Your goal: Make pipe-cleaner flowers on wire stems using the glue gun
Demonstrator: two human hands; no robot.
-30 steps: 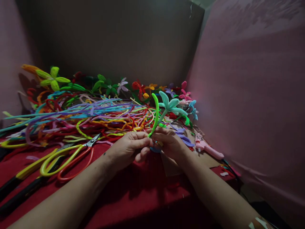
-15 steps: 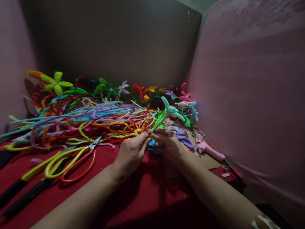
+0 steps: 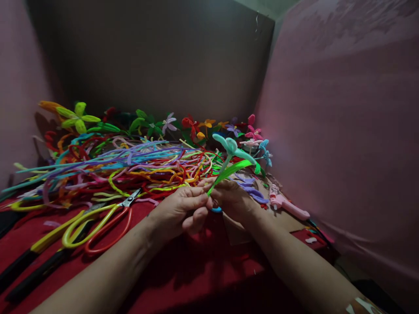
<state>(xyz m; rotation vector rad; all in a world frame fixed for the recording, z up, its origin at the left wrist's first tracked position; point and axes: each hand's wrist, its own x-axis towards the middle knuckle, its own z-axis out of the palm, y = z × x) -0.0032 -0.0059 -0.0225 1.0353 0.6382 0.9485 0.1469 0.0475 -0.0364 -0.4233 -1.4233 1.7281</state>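
Note:
A pipe cleaner flower [image 3: 231, 147] with mint-coloured petals and a bright green leaf [image 3: 231, 171] rises above my two hands, its head leaning to the right. My left hand [image 3: 190, 205] pinches the lower stem between thumb and fingers. From the other side, my right hand [image 3: 232, 198] closes its fingers on the same stem at the base of the leaf. The lowest part of the stem is hidden by my fingers. Below the hands a bit of a blue piece [image 3: 216, 209] shows on the table.
Loose pipe cleaners [image 3: 147, 165] lie heaped behind my hands, with finished flowers [image 3: 77, 117] along the back. Scissors [image 3: 108, 222] and yellow-black pliers [image 3: 42, 253] lie at left on the red cloth [image 3: 196, 270]. At right are purple petals [image 3: 253, 192] and a pink glue gun [image 3: 286, 204] on cardboard.
The flower has turned in my fingers; the green leaf has swung from the left of the stem to the right. My left hand has rolled so its fingers show more.

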